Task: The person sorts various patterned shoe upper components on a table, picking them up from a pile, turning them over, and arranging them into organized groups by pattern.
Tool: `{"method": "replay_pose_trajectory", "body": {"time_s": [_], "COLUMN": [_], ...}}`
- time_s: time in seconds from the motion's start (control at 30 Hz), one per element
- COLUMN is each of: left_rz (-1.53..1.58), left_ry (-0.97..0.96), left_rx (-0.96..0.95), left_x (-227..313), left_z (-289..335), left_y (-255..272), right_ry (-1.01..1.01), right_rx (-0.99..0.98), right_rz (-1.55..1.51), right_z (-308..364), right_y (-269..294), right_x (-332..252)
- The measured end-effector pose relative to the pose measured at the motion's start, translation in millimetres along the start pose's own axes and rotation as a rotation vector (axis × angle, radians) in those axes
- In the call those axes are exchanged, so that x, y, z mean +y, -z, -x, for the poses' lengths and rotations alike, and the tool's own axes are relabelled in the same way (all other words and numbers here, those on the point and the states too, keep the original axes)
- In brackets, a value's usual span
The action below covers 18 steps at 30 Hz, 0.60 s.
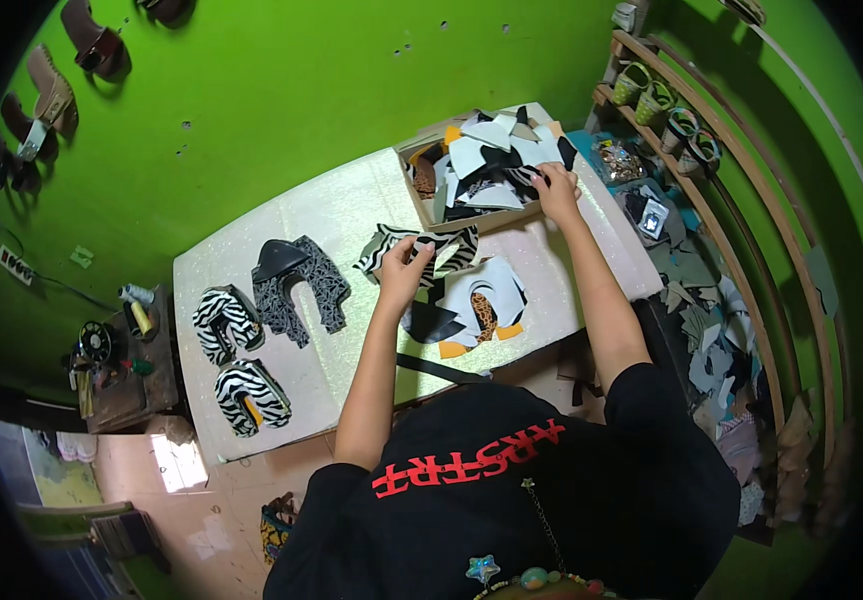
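My left hand (404, 268) has its fingers closed on a zebra-striped scrap (459, 245) above the table. Over the right side of a cardboard box (496, 219), my right hand (557, 190) pinches a small black-and-white striped piece (524, 176). White, black, orange and leopard-print offcuts (481, 158) fill that box. Nearer to me lie white cut pieces (496, 290) with a leopard-print scrap (483, 316) and orange bits. Two stacks of zebra-striped U-shaped pieces (253, 396) rest at the table's left, beside patterned grey U-shaped pieces (323, 285) with a black piece on top.
The pale table (341, 185) stands against a green wall. A wooden rack (696, 165) with small sandals runs along the right, with heaped scraps (711, 350) below it. To the left, a small dark table (136, 385) carries thread spools. Shoes hang on the wall at upper left.
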State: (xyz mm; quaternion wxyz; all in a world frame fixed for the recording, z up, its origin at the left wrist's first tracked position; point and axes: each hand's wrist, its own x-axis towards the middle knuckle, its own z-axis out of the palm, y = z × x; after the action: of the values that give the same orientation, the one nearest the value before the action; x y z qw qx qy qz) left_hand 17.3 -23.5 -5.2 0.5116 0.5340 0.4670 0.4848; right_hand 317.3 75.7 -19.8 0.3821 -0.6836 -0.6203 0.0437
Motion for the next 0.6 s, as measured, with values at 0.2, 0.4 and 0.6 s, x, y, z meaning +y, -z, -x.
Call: {"method": "replay_pose_trajectory", "body": {"time_s": [0.2,0.4,0.6], "left_rz": [-0.043,-0.071,-0.105], "left_ry": [-0.036,-0.024,-0.051], "left_rx": [-0.065,-0.083,-0.076], "left_x": [3,8,16], "left_z": [-8,-7,-3], "left_y": [-25,-24,-6], "right_ry": [0.151,0.281,0.360], "right_rx": [-0.177,-0.231,-0.153], "right_rz": [-0.365,-0.427,-0.445], "right_z": [-20,-34,-24], "right_y": [32,68,89], "right_x": [-4,-50,-115]}}
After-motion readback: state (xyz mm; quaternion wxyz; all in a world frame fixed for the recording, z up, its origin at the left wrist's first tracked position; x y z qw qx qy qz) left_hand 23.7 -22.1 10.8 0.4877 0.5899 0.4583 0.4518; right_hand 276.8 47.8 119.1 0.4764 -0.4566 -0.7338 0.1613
